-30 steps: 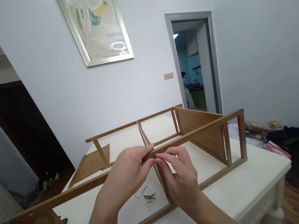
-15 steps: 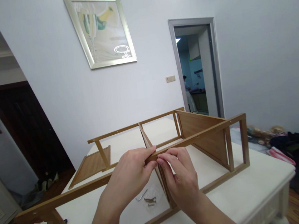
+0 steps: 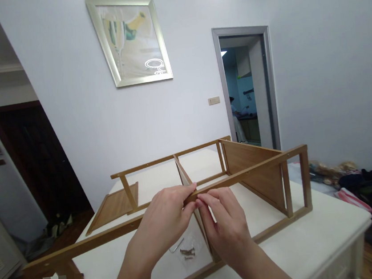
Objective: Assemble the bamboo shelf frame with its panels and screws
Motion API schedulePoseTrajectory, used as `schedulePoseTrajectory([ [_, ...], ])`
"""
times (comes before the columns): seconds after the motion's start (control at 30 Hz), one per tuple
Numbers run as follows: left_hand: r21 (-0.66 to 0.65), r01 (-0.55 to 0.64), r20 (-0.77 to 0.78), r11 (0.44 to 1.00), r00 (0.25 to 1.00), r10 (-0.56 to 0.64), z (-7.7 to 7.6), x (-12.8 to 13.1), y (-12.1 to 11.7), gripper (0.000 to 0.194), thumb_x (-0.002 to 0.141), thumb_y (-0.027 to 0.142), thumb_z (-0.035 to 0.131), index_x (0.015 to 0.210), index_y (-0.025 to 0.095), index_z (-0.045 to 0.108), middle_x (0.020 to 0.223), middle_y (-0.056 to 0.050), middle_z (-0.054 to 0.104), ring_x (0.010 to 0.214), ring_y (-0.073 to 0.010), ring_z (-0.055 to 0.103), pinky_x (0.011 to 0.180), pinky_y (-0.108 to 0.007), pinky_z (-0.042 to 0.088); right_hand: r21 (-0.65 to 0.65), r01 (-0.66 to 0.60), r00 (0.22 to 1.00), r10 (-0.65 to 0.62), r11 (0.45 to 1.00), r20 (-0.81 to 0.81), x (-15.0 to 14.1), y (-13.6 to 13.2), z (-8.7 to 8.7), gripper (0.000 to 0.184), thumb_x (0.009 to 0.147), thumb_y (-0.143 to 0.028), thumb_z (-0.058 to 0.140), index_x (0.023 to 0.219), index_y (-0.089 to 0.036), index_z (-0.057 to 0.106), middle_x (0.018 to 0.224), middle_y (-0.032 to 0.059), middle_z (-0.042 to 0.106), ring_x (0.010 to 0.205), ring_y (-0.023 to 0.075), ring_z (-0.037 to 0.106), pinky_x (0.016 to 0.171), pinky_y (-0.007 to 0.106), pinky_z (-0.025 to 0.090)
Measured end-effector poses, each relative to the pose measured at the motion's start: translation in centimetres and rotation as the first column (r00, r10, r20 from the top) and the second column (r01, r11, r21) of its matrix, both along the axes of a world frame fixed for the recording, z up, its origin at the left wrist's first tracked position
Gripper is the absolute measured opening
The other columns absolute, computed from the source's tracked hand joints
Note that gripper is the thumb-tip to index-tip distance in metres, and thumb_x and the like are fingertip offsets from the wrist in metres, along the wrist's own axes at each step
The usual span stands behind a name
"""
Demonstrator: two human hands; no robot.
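Gripping the near upper rail (image 3: 253, 173) of the wooden frame between thumb and fingers, the left hand (image 3: 164, 218) had its index fingertip along the top edge and its thumb beneath. Right beside it, the right hand (image 3: 224, 215) had thumb and fingertips drawn into a pinch at the rail's near face; whatever lay between them, if anything, was too well hidden to tell. The key relation was between that pinch and the rail: the rail's long axis ran from the lower left, close to the body, away toward the right, crossing in front of both hands, and neither hand was nearer, since both touched it. The rail extended past the left hand on one side and the right hand on the other, with the middle panel (image 3: 183, 171) meeting it close to the fingertips. Below the hands, within the frame's outline, screws (image 3: 187, 252) lay on a clear bag (image 3: 197, 239), with a hex key (image 3: 177, 245) beside them on the white surface (image 3: 332, 217). Farther out, an end panel (image 3: 255, 172) stood upright at the right, and a separate panel (image 3: 115, 206) lay at the far left.
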State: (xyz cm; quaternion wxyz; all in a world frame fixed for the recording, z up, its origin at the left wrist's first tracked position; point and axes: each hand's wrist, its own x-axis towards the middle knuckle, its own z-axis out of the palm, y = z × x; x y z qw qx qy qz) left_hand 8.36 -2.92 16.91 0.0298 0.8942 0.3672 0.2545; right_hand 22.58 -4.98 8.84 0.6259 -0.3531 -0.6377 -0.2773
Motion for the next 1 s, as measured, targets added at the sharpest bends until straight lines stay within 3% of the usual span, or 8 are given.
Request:
schedulePoseTrajectory([
  [0.33,0.021,0.006,-0.009,1.000,1.000,-0.006,0.02,0.06,0.00,0.027,0.090,0.022,0.048,0.105,0.023,0.070,0.091,-0.004,0.074,0.085,-0.0206,0.067,0.077,-0.030,0.048,-0.041,0.137,0.979,-0.129,0.990,0.155,-0.11,0.12,0.44,0.011,0.090,-0.008,0.051,0.096,-0.016,0.055,0.077,0.0064,0.060,0.070,0.0180,0.053,0.065,0.033,0.047],
  [0.67,0.036,0.018,-0.006,0.999,1.000,-0.018,-0.02,-0.01,0.09,0.024,0.091,0.024,0.049,0.104,0.024,0.069,0.092,-0.002,0.073,0.086,-0.0198,0.066,0.078,-0.029,0.047,-0.056,-0.060,0.996,0.063,0.997,0.056,0.22,0.59,-0.23,0.022,0.087,-0.003,0.053,0.104,-0.016,0.054,0.084,0.0073,0.063,0.076,0.0180,0.057,0.068,0.033,0.051],
  [1.0,0.028,0.013,-0.028,1.000,1.000,-0.012,0.03,0.00,0.02,0.027,0.092,0.025,0.048,0.110,0.024,0.068,0.094,-0.003,0.074,0.088,-0.0206,0.066,0.080,-0.031,0.048,-0.041,-0.077,0.996,0.079,0.996,0.038,0.44,0.42,-0.05,0.021,0.086,-0.004,0.054,0.104,-0.017,0.056,0.084,0.0072,0.065,0.076,0.0171,0.058,0.068,0.033,0.052],
])
